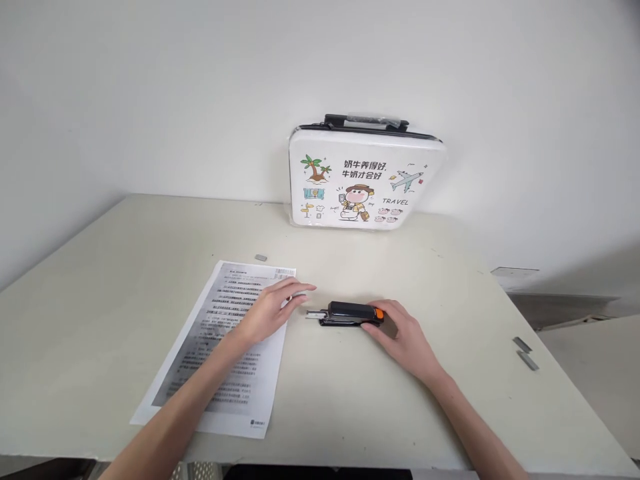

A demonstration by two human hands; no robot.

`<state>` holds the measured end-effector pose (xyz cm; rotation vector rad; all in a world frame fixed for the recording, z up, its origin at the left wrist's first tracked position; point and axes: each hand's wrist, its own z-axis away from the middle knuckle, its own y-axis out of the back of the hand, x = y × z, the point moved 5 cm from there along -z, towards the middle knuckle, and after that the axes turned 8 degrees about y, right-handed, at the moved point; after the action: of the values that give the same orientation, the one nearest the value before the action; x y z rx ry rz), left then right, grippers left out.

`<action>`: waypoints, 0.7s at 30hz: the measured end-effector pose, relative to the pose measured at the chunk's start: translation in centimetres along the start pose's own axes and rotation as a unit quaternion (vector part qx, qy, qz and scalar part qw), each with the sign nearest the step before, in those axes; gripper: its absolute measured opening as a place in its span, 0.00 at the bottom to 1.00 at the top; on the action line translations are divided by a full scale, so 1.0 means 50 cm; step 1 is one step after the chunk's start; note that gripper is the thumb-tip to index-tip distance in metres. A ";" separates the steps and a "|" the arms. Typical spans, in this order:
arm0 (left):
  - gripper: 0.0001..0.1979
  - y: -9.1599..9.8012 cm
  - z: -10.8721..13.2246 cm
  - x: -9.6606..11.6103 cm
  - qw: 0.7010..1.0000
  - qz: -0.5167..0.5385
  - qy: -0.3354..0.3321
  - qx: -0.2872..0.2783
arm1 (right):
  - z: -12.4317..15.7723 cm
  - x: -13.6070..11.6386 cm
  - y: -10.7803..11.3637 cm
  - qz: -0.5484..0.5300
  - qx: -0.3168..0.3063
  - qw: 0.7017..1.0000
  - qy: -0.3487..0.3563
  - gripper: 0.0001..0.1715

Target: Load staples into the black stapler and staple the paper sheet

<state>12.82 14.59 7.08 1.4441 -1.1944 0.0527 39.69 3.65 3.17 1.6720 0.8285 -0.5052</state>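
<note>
My right hand [403,333] is closed around the orange-tipped right end of a black stapler [350,312], which lies on its side on the table. A metal staple tray [315,315] sticks out of the stapler's left end. Just left of that tray is my left hand [273,310], over the upper right part of a printed sheet of paper [240,373]. Its thumb and fingers come together near a small pale sliver, too small to make out. My left forearm covers part of the sheet.
A white cartoon-printed case [367,180] with a black handle stands against the wall at the back. One small grey staple strip [261,257] lies beyond the sheet. Two more grey strips [525,353] are near the table's [90,320] right edge.
</note>
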 end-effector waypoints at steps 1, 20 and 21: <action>0.14 0.000 0.005 0.003 1.000 -0.015 -0.023 0.012 | 0.000 0.000 0.000 0.002 -0.001 1.000 -0.001 0.17; 0.18 -0.059 0.031 0.032 0.989 -0.109 -0.096 0.006 | 0.000 0.000 0.000 0.029 -0.009 1.000 0.007 0.16; 0.18 -0.061 0.031 0.030 0.990 -0.107 -0.093 0.004 | 0.001 0.000 0.000 0.030 -0.010 0.999 0.006 0.16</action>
<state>14.66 11.81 5.39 1.6047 -1.1820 -0.2303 39.68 3.61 3.19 1.6781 0.7864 -0.4452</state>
